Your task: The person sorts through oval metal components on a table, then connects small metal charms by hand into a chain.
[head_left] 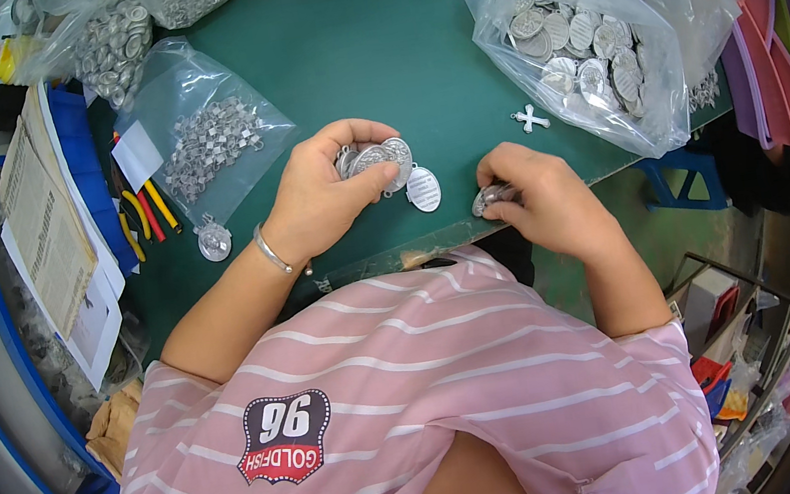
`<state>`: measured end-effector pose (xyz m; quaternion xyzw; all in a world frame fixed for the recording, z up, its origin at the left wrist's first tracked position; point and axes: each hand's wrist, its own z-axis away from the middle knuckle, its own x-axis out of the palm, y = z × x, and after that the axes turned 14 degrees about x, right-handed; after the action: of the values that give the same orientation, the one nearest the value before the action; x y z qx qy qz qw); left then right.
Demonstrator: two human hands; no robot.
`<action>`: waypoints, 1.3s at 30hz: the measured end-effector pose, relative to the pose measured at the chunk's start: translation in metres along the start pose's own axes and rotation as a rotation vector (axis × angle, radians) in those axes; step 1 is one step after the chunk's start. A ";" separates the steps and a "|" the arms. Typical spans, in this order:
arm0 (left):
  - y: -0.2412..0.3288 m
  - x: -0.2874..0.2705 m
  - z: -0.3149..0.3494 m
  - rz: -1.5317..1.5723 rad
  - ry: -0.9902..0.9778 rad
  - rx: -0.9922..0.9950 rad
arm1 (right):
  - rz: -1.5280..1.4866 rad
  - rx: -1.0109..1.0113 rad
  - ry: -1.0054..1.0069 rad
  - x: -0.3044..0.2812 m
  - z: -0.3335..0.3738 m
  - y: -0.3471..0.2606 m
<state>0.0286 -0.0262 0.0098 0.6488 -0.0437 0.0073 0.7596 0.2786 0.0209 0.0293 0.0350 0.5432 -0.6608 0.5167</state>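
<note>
- Green tabletop, with clear plastic bag of medals at right.
- Grasped in left hand: silver oval medals; just beside, one inscribed medal.
- Pinched in right hand, by near edge: silvery metal, partly hidden.
- Beyond it: cross pendant.

Silver oval medals, overlapping; metal pieces rightward, perhaps medals

A workshop, judging by the green worktop, bulk plastic bag of metal medals and coloured tool handles.
</note>
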 end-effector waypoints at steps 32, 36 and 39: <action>-0.002 0.008 0.006 -0.445 0.097 0.564 | -0.983 -0.028 0.269 0.035 -0.026 -0.018; 0.002 0.015 0.002 -0.682 -0.300 0.649 | -0.520 -0.145 0.871 -0.023 -0.035 0.008; -0.004 0.023 0.001 -0.825 -0.396 0.568 | -0.073 -0.084 1.140 -0.070 -0.044 0.028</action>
<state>0.0514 -0.0283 0.0078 0.7811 0.0762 -0.4025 0.4712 0.3090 0.1026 0.0349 0.3463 0.7628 -0.5327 0.1200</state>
